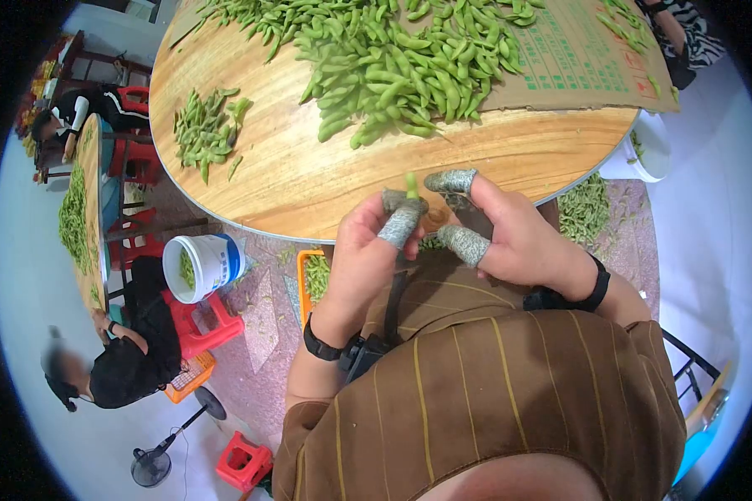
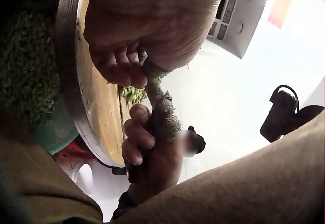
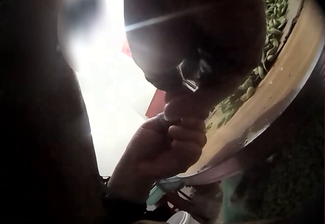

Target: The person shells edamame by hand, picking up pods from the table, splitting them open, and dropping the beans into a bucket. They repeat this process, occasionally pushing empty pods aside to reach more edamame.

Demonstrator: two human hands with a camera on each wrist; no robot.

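My left hand (image 1: 366, 238) pinches a green soybean pod (image 1: 411, 182) between thumb and index finger, both wrapped in grey cloth-like covers. The pod's tip sticks up past the fingertips, just off the near edge of the round wooden table (image 1: 292, 184). To its right, my right hand (image 1: 526, 238) holds its wrapped thumb and index finger apart, with nothing seen between them; its other fingers are mostly hidden in the head view. A big heap of green pods (image 1: 393, 71) covers the table's far side, and a smaller pile (image 1: 205, 129) lies at left.
Printed cardboard (image 1: 572, 71) lies under part of the heap. Below the table are an orange crate (image 1: 303, 280), a white bucket (image 1: 205, 267) at left and another white bucket (image 1: 656, 154) at right. Two people sit along a second pod-covered table (image 1: 92, 234).
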